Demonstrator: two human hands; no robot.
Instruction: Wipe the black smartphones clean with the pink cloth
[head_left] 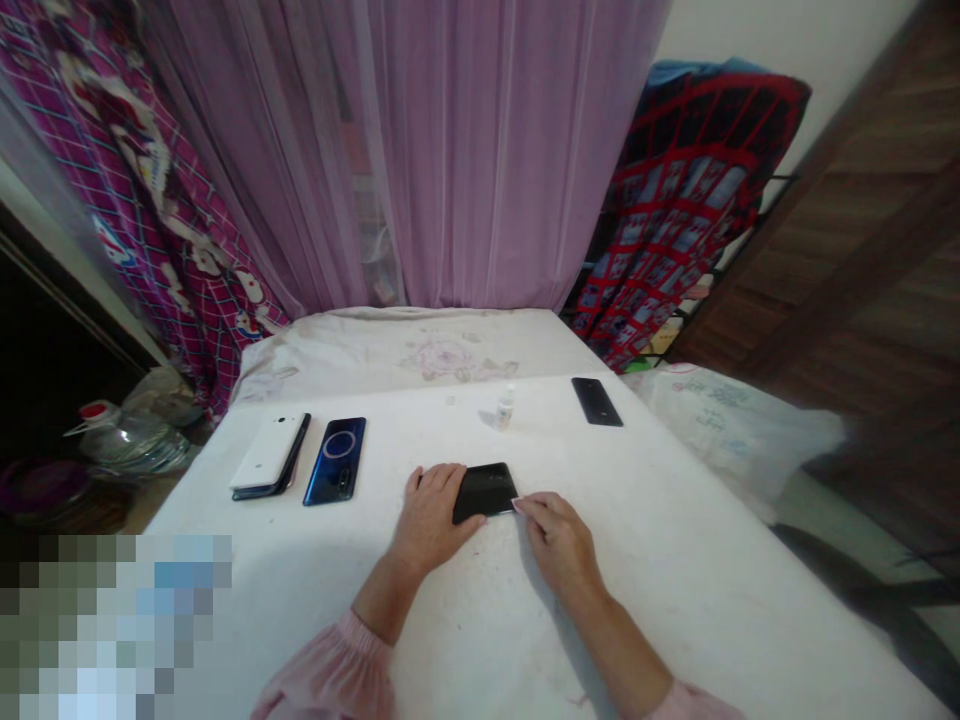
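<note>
A black phone (486, 490) lies flat on the white cloth of the table, in the middle of the view. My left hand (435, 518) grips its left end, thumb along the near edge and fingers over the far side. At the phone's right near corner is my right hand (556, 538), its thumb and forefinger pinched together; whatever is between them is too small to make out. Beyond the phone stands a small clear bottle with a white label (505, 409).
On the left of the table (442, 620) are a stack of phones with a white one on top (271, 452) and a blue phone (336, 462). Another black phone (597, 401) lies at the right edge. A plastic bag (739, 420) is beside the table.
</note>
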